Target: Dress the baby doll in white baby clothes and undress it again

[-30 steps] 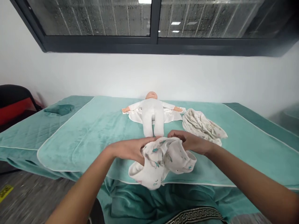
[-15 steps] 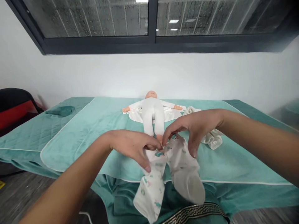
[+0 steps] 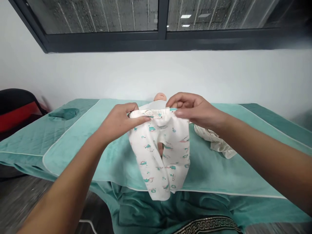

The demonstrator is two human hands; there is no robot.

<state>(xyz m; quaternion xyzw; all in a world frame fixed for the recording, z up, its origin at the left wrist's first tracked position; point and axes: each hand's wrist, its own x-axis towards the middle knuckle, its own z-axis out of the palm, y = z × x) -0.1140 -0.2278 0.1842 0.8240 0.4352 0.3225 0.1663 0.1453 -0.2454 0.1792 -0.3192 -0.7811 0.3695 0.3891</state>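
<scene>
A pair of white baby trousers (image 3: 159, 152) with small green prints hangs in the air over the bed. My left hand (image 3: 119, 122) pinches the left end of its waistband. At the waistband's right end my right hand (image 3: 195, 109) grips the cloth the same way. The two legs dangle straight down. Behind the trousers lies a baby doll (image 3: 159, 97) on its back; only its head and a little of its white body show.
A teal towel (image 3: 73, 146) covers the bed, which stands against a white wall under a dark window. A crumpled printed garment (image 3: 215, 139) lies right of the doll. A dark and red chair (image 3: 14, 107) stands at the left. Grey floor shows below.
Both hands rose and moved apart, taking the bunched trousers by the waistband and lifting them so the legs hang open, now hiding most of the doll.
</scene>
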